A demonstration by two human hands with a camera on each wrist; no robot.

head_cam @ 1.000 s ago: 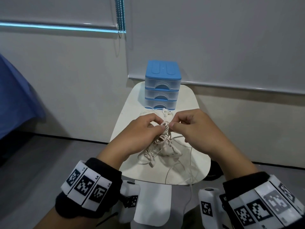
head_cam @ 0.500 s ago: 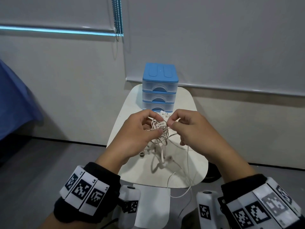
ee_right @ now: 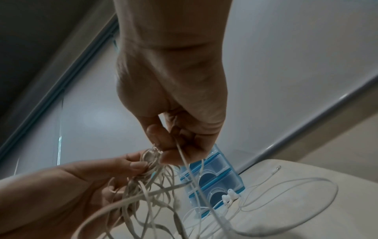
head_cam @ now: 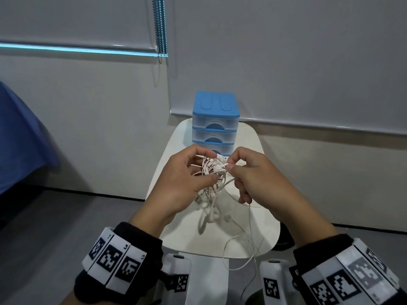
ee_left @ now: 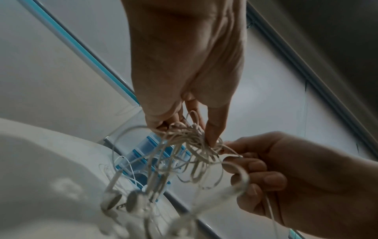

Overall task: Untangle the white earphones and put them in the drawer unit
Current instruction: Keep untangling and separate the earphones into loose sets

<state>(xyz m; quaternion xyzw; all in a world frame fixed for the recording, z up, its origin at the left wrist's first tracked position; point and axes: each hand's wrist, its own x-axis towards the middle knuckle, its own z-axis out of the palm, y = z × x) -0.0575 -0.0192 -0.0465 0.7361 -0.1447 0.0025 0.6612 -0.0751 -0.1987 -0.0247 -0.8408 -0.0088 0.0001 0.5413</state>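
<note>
A knot of white earphones (head_cam: 212,172) hangs between my two hands above a small white table (head_cam: 176,234). My left hand (head_cam: 193,170) pinches the tangle from the left with thumb and fingers. My right hand (head_cam: 230,164) pinches a strand at the knot's right side. Loose loops and earbuds (ee_left: 122,202) dangle down to the tabletop, and one thin cord (head_cam: 246,260) trails over the near edge. In the wrist views both hands hold the tangled earphones (ee_left: 196,145) (ee_right: 151,158). The blue drawer unit (head_cam: 215,122) stands behind, all three clear drawers closed.
Another earbud pair (ee_right: 230,196) and a cord loop (ee_right: 306,210) lie on the table by the drawer unit's base (ee_right: 214,182). A wall with roller blinds and a bead chain (head_cam: 159,29) is behind. Blue fabric (head_cam: 19,139) is at the left. Grey floor surrounds the table.
Both hands have lifted the tangle higher off the table and nearer the drawer unit. More cord now hangs free below the knot.
</note>
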